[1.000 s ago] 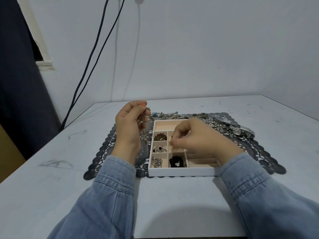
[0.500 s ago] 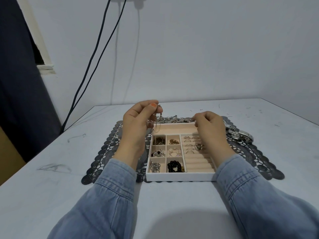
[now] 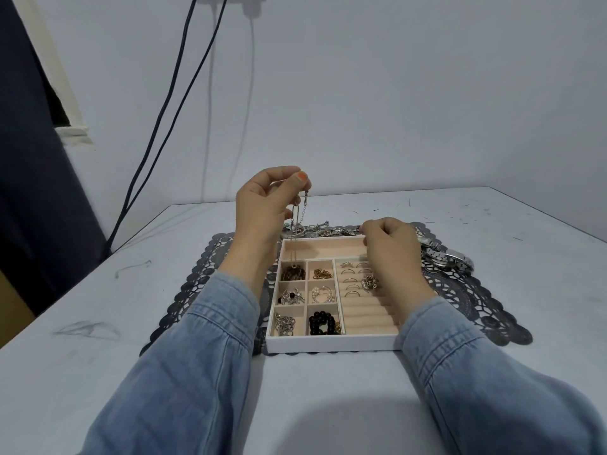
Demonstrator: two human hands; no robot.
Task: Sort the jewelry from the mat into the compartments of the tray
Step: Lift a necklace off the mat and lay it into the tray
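Nearest to us, our denim sleeves (image 3: 203, 356) reach over the pale counter (image 3: 98, 323) towards the tray (image 3: 331, 343), which sits on a dark lace mat (image 3: 466, 300). In the tray's near row we see a silver tangle at the left and black beads (image 3: 323, 323) beside it. The small cells behind them hold more pieces, and rings (image 3: 351, 280) stand in the padded rolls on the tray's right side. Our right hand (image 3: 391, 244) is over the tray's far right corner, fingers curled, tips at the jewelry pile (image 3: 328, 229) that lies on the mat just beyond the tray. We cannot tell whether it grips anything. Our left hand (image 3: 266, 208) is raised above the tray's far left corner, thumb and forefinger pinching a chain (image 3: 306, 205) that dangles toward the tray. Watches (image 3: 450, 259) lie on the mat right of the tray. Beyond the tray, cables (image 3: 170, 103) run down the wall.
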